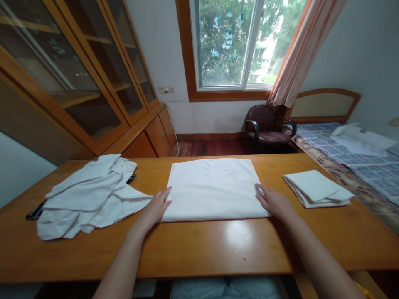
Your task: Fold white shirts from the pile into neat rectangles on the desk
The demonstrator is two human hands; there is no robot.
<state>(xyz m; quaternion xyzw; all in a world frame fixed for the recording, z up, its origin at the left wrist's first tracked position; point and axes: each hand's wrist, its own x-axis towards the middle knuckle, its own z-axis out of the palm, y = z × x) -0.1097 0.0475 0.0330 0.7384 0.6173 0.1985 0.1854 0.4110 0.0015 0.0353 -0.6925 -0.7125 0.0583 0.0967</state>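
Observation:
A white shirt (215, 191) lies folded into a flat, wide rectangle in the middle of the wooden table, with part of a button placket showing near its far edge. At its left edge rests my left hand (158, 203), thumb and fingers apart and touching the cloth. My right hand (272, 201) touches the right edge in the same way, its index finger and thumb spread. Neither hand visibly grips the cloth. Left of my left hand is a loose heap of white clothes (90, 199), with dark striped fabric peeking out; one corner reaches toward my wrist.
A smaller folded white cloth (318, 189) lies on the table (199, 249) to the right. Glass-door cabinets (93, 83) stand at the left. Beyond the table are an office chair (266, 124), a window (230, 45) with a pink curtain (305, 54), and a bed (368, 162).

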